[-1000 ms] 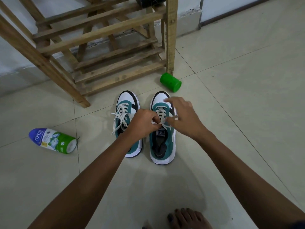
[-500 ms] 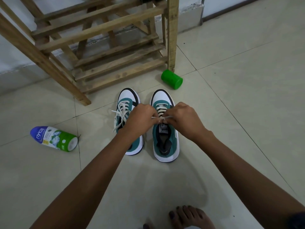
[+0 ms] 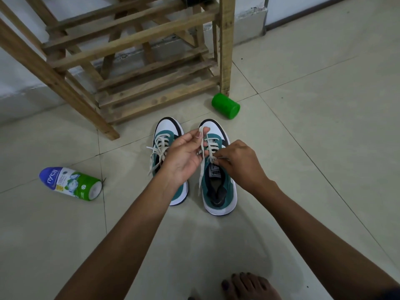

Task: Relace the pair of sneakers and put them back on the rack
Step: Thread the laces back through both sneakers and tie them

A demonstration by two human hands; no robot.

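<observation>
Two sneakers (image 3: 218,169) side by side on the floor before the wooden rack (image 3: 138,68), left hand (image 3: 184,156) pinching a lace end (image 3: 202,146) (raised, palm up), right hand (image 3: 240,163) seemingly pinching the other.

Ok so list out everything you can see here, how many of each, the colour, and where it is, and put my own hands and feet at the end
sneakers: two, teal and white, side by side on the floor before the rack
lace: one, off-white, pulled up from the right-hand sneaker
wooden rack: one, brown, against the wall
green cap: one, on its side by the rack's right leg
powder bottle: one, blue, white and green, lying on the floor at left
floor: pale tiles
left hand: fingers pinch the lace, raised
right hand: fingers pinch the lace at the eyelets
foot: one, bare, bottom edge
</observation>
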